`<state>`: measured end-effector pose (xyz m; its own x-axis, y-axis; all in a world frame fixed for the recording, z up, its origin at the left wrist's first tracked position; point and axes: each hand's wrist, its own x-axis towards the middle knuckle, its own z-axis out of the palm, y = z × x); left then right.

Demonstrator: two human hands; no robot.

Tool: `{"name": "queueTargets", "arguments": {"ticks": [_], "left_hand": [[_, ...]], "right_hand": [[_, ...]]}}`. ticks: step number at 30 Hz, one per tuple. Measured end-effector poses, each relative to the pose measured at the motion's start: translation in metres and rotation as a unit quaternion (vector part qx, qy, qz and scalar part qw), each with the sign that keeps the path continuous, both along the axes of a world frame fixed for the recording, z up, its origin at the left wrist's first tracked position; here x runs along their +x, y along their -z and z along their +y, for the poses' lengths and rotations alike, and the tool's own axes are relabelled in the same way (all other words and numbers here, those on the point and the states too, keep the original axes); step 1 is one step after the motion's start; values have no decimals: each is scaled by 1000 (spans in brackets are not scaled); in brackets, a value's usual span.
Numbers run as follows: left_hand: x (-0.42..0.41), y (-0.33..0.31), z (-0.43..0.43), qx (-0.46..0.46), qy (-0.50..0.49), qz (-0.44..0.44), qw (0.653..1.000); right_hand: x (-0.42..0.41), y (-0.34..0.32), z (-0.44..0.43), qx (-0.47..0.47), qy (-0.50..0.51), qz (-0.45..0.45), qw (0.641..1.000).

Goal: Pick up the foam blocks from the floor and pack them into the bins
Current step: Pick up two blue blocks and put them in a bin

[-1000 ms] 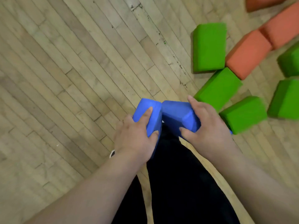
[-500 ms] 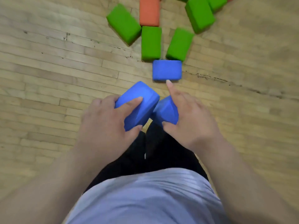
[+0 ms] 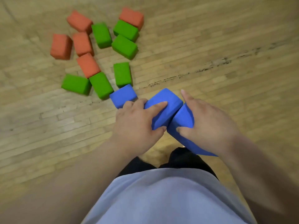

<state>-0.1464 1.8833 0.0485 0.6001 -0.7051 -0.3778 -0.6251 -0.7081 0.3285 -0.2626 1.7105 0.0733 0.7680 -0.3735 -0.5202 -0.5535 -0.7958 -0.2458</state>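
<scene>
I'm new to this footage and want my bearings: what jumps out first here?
Dead centre, the left hand grips the left block and the right hand the right block, both blue, touching. Upper left, green blocks and orange blocks lie scattered on the floor, a third blue block nearest the hands.

matt foam blocks (image 3: 165, 101), worn wooden plank floor (image 3: 210, 46), smooth cloth shirt (image 3: 169, 196)

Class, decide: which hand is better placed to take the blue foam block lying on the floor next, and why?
Probably the left hand: it sits right beside the blue rectangular foam block on the floor; the right hand is farther off. Yet the left-held blue block and right-held blue block fill both hands.
</scene>
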Motion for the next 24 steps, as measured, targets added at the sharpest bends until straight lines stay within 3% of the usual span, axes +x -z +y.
{"name": "queueTargets", "arguments": {"ticks": [11,24], "left_hand": [[-112,-58,-304,-82,132,-1,988],[-42,-109,-582,-147,341,-21,928]], "right_hand": [[-158,-68,-268,-33,120,-49,991],[-144,-107,-463,-86,329,-120,933]]}}
